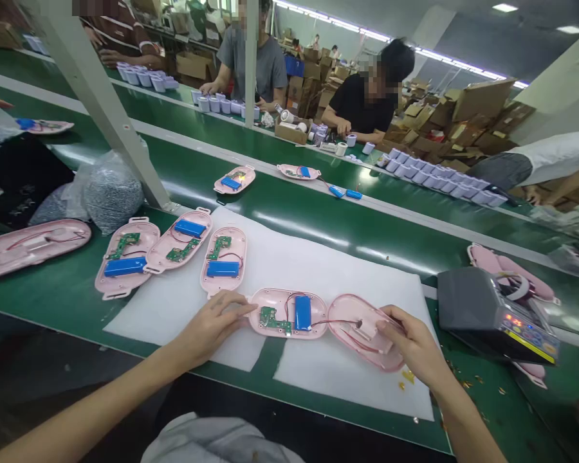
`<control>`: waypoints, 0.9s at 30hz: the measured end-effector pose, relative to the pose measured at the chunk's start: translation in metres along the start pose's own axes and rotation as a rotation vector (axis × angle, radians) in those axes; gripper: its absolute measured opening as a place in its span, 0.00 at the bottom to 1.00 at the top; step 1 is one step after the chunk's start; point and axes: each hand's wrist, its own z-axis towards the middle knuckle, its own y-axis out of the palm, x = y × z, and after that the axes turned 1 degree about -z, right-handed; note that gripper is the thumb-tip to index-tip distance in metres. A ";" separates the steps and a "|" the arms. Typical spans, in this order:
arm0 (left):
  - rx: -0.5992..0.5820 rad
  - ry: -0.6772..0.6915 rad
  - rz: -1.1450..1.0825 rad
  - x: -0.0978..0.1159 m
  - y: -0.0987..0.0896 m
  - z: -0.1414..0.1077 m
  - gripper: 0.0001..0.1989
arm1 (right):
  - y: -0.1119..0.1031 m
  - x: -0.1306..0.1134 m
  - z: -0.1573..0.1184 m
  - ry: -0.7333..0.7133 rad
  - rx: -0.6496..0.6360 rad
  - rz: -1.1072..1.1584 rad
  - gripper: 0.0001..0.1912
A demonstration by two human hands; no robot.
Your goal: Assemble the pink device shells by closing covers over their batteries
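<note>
My left hand (220, 326) has its fingers closed on the left end of a pink plastic shell half (258, 302), which lies on a white foam sheet. Inside this shell are a green circuit board (271, 317) and a blue battery pack (302, 313). To its right, my right hand (402, 332) grips a second pink shell half (347, 307) by its far right rim, thumb on the inner side. A thin dark red wire (338, 321) links the two halves. White-tipped wire lies inside the right one.
Several pink shells (223, 241) with boards and batteries lie to the left. A grey tape dispenser (468, 315) with a lit display stands at right, amber scraps nearby. Beyond, a green conveyor (280, 212) carries more shells. A metal post (106, 109) rises at left; people work opposite.
</note>
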 end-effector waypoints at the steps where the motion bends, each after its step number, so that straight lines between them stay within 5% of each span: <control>1: 0.048 0.005 -0.035 0.002 0.002 0.005 0.14 | 0.004 -0.003 0.004 -0.023 0.000 -0.002 0.20; 9: 0.302 -0.428 -0.457 0.019 0.021 0.071 0.05 | 0.044 -0.060 0.041 -0.350 0.212 -0.338 0.13; 15: 0.544 -0.040 0.124 0.006 0.032 0.092 0.07 | 0.066 -0.096 0.058 -0.534 0.336 -0.347 0.10; 19: 0.406 0.030 -0.025 -0.006 0.042 0.089 0.07 | 0.070 -0.089 0.065 -0.494 0.251 -0.258 0.10; 21: 0.371 -0.109 -0.313 -0.008 0.045 0.088 0.01 | 0.069 -0.084 0.067 -0.467 0.223 -0.207 0.10; 25: 0.335 -0.584 -0.860 -0.005 0.042 0.091 0.24 | 0.071 -0.086 0.070 -0.394 0.185 -0.203 0.12; 27: 0.282 -0.694 -0.945 -0.002 0.039 0.092 0.28 | 0.078 -0.095 0.074 -0.369 0.144 -0.252 0.13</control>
